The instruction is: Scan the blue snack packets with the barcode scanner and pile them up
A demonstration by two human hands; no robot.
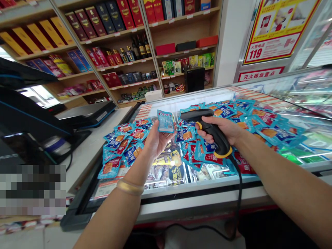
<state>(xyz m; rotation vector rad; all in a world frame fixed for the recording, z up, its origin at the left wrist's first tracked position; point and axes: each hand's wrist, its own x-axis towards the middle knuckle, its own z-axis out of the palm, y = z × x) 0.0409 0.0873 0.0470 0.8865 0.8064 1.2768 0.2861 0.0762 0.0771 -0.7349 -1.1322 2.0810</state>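
- Blue packet (166,121): just left of the scanner (216,133), raised above the surface (194,204).
- Left hand (156,141): pinching the packet, thumb against fingers.
- Right hand (228,127): wrapped around the scanner's grip; trigger press cannot be told.
- Step, judged: presenting the packet for scanning. Next move calls for lining its code up with the scanner's head; code probably lower right, too small to confirm.
- Loose packets (133,154): farther left of the scanner; more (275,133) to its right.
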